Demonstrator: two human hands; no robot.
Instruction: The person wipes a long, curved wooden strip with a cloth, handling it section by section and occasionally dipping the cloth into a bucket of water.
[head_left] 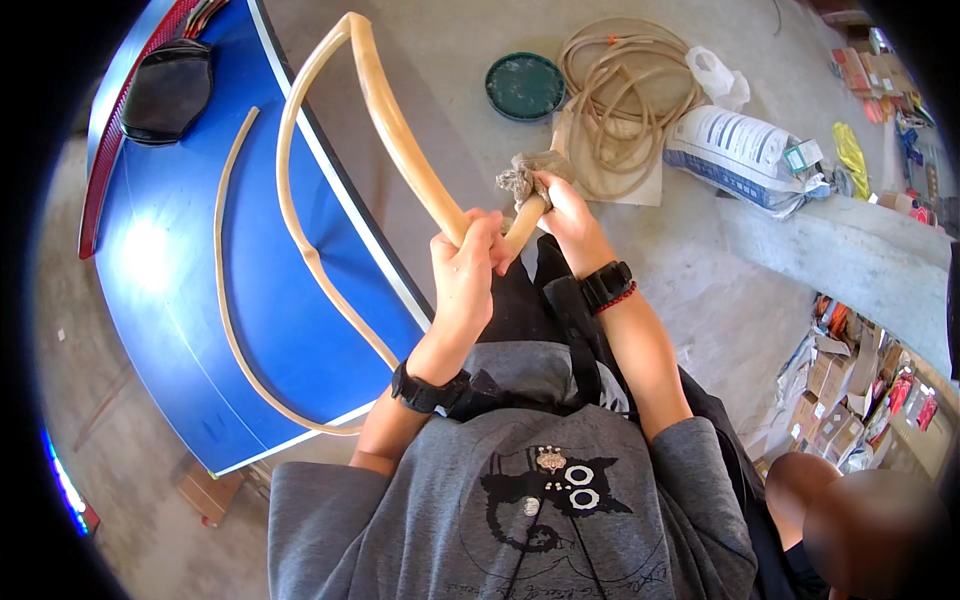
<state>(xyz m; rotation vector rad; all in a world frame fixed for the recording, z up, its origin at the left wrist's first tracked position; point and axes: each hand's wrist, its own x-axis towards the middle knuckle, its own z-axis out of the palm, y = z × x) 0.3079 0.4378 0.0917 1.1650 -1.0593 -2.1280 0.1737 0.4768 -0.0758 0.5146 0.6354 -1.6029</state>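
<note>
A blue table (190,300) with a white edge line fills the left of the view, standing on a grey concrete floor (700,290). Across it and out over its near edge runs a long bent rattan cane (390,115), pale tan, looped back on itself at the top; its thick limb slants down toward the person's chest, while the thinner limb curves along the tabletop. A second, slimmer rattan strip (222,300) lies in a wide arc on the blue surface. At the table's far corner rests a black cap (168,88). On the floor beyond, a coil of rattan (625,95) sits on a sheet of card, beside a white printed sack (745,150) and a round green lid (525,85).

The left hand (465,275) is closed around the thick cane near its lower end, fingers wrapped fully about it. The right hand (562,205), just beside and touching the left, is clenched on a crumpled grey rag (525,175) pressed against the cane's end. Both wrists carry black bands.
</note>
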